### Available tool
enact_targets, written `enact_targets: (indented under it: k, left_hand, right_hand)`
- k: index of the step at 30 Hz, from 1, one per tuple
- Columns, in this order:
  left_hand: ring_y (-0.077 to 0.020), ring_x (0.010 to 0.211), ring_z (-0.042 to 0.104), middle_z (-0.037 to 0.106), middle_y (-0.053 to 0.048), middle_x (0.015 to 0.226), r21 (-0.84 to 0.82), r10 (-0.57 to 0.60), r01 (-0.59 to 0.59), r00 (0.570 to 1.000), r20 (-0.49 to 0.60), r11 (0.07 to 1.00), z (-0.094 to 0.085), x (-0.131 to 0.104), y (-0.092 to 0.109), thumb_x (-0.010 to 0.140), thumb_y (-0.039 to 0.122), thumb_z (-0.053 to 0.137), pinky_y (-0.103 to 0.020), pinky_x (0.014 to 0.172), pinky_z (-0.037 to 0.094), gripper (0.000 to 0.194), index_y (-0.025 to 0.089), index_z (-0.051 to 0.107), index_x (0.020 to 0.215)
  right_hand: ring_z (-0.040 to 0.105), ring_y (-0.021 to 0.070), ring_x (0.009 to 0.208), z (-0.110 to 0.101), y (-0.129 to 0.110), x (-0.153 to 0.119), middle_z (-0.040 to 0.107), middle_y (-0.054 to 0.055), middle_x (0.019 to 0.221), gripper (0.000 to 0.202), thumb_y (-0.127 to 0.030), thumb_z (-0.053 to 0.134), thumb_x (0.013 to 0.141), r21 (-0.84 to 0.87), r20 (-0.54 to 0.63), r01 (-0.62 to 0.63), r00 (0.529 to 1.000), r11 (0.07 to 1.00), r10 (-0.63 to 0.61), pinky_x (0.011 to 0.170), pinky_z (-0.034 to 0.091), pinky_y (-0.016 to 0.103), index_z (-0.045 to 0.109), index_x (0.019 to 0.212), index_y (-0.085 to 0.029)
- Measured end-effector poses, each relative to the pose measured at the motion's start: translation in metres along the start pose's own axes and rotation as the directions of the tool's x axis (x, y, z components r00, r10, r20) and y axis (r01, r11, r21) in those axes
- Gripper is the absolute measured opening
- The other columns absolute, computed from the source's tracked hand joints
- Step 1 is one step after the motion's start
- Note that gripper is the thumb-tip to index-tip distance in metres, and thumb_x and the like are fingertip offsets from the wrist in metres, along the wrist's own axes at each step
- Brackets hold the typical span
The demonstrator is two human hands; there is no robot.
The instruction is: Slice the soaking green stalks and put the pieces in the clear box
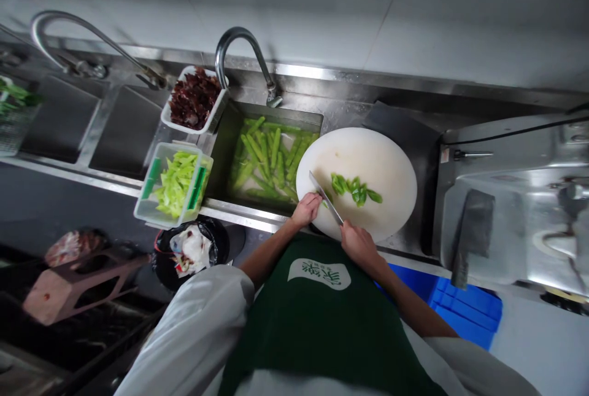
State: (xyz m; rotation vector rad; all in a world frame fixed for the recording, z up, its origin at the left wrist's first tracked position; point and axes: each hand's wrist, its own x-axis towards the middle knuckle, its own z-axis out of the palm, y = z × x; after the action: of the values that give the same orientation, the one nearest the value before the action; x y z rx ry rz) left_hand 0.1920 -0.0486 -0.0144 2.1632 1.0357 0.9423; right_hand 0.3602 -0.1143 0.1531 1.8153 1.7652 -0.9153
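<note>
A knife [326, 197] is gripped in my right hand [359, 244], its blade pointing up and to the left across the round white cutting board [391, 169]. My left hand [307, 209] rests at the board's lower left edge with fingers curled beside the blade. A small bit of green vegetable [324, 204] shows at those fingertips, mostly hidden by the hand and knife. Right of the blade, several glossy cut green pieces [356, 190], resembling green pepper, lie in a loose row on the board.
Left of the board, a sink [223, 163] holds long green vegetables [276, 156] in water below a curved faucet [239, 34]. A tub of pale green slices [175, 184] and a tray of dark red leaves [196, 98] stand beside it. A cleaver [473, 224] lies at right; a bin [225, 239] stands below.
</note>
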Motion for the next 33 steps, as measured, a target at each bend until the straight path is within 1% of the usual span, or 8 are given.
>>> enact_targets:
  k: [12, 18, 22, 25, 28, 31, 32, 33]
  left_hand:
    - [-0.0200, 0.101, 0.060, 0.063, -0.012, 0.103, 0.007, 0.073, -0.074, 0.995, 0.069, 0.997, -0.005, -0.005, -0.007, 0.099, 0.024, 0.038, -0.042, 0.092, 0.055, 0.028, 0.016, 0.063, 0.109]
    - [-0.0204, 0.100, 0.059, 0.062, -0.013, 0.103, 0.015, 0.102, -0.103, 0.994, 0.046, 0.995, -0.004, -0.002, -0.005, 0.098, 0.021, 0.038, -0.042, 0.092, 0.054, 0.028, 0.015, 0.061, 0.113]
    - [-0.0207, 0.100, 0.059, 0.063, -0.013, 0.103, 0.016, 0.092, -0.092, 0.995, 0.033, 0.996, -0.001, -0.002, -0.004, 0.098, 0.021, 0.037, -0.042, 0.091, 0.054, 0.028, 0.015, 0.062, 0.111]
    - [-0.0198, 0.096, 0.060, 0.063, -0.012, 0.097, 0.006, 0.114, -0.115, 0.993, 0.016, 0.993, -0.008, 0.000, 0.005, 0.099, 0.022, 0.038, -0.040, 0.087, 0.055, 0.027, 0.015, 0.062, 0.108]
    - [-0.0178, 0.089, 0.061, 0.064, -0.009, 0.091, 0.001, 0.120, -0.121, 0.986, -0.114, 0.993, -0.028, 0.019, 0.026, 0.097, 0.022, 0.045, -0.035, 0.081, 0.055, 0.020, 0.016, 0.063, 0.101]
    - [-0.0184, 0.094, 0.061, 0.063, -0.008, 0.096, -0.012, -0.022, 0.019, 0.931, -0.363, 1.000, -0.048, 0.067, 0.053, 0.095, 0.021, 0.051, -0.035, 0.086, 0.051, 0.014, 0.017, 0.062, 0.102]
    - [-0.0191, 0.099, 0.060, 0.063, -0.009, 0.101, -0.033, -0.062, 0.053, 0.926, -0.372, 0.998, -0.051, 0.088, 0.061, 0.095, 0.019, 0.050, -0.036, 0.090, 0.050, 0.016, 0.017, 0.062, 0.106]
    - [-0.0195, 0.102, 0.059, 0.063, -0.009, 0.105, -0.049, -0.065, 0.052, 0.948, -0.313, 0.997, -0.050, 0.108, 0.067, 0.094, 0.017, 0.049, -0.036, 0.092, 0.048, 0.019, 0.017, 0.061, 0.109]
  right_hand:
    - [0.067, 0.0214, 0.092, 0.007, 0.001, 0.009, 0.071, 0.015, 0.097, 0.037, -0.024, 0.025, 0.101, 0.028, -0.018, 0.011, 1.000, 1.000, -0.011, 0.078, 0.042, 0.028, 0.058, 0.111, -0.011]
    - [0.068, 0.0229, 0.090, -0.003, 0.002, -0.008, 0.072, 0.014, 0.094, 0.036, -0.026, 0.025, 0.101, 0.001, 0.018, -0.019, 1.000, 1.000, 0.019, 0.075, 0.041, 0.029, 0.055, 0.115, -0.012]
    - [0.068, 0.0224, 0.093, -0.001, 0.002, 0.000, 0.071, 0.015, 0.098, 0.034, -0.025, 0.028, 0.101, 0.018, 0.020, -0.003, 1.000, 1.000, 0.002, 0.074, 0.040, 0.027, 0.057, 0.111, -0.012]
    - [0.068, 0.0214, 0.095, -0.004, 0.006, 0.007, 0.071, 0.014, 0.100, 0.033, -0.026, 0.028, 0.101, 0.039, -0.013, 0.039, 0.999, 0.998, -0.038, 0.074, 0.038, 0.026, 0.058, 0.108, -0.013]
    - [0.068, 0.0220, 0.091, -0.012, 0.015, 0.000, 0.072, 0.013, 0.094, 0.034, -0.028, 0.028, 0.101, 0.041, -0.036, 0.011, 0.999, 0.999, -0.010, 0.072, 0.038, 0.027, 0.058, 0.106, -0.014]
    - [0.068, 0.0225, 0.087, -0.018, 0.025, -0.014, 0.072, 0.013, 0.090, 0.033, -0.029, 0.028, 0.101, 0.033, -0.026, -0.006, 1.000, 0.999, 0.007, 0.070, 0.037, 0.027, 0.057, 0.108, -0.014]
    - [0.068, 0.0224, 0.086, -0.018, 0.028, -0.018, 0.072, 0.012, 0.089, 0.032, -0.030, 0.029, 0.101, 0.030, -0.019, 0.016, 1.000, 0.999, -0.015, 0.069, 0.037, 0.027, 0.057, 0.108, -0.014]
    - [0.068, 0.0223, 0.086, -0.017, 0.030, -0.020, 0.072, 0.012, 0.089, 0.032, -0.030, 0.030, 0.101, 0.026, -0.010, 0.048, 0.999, 0.999, -0.048, 0.069, 0.037, 0.027, 0.057, 0.108, -0.015]
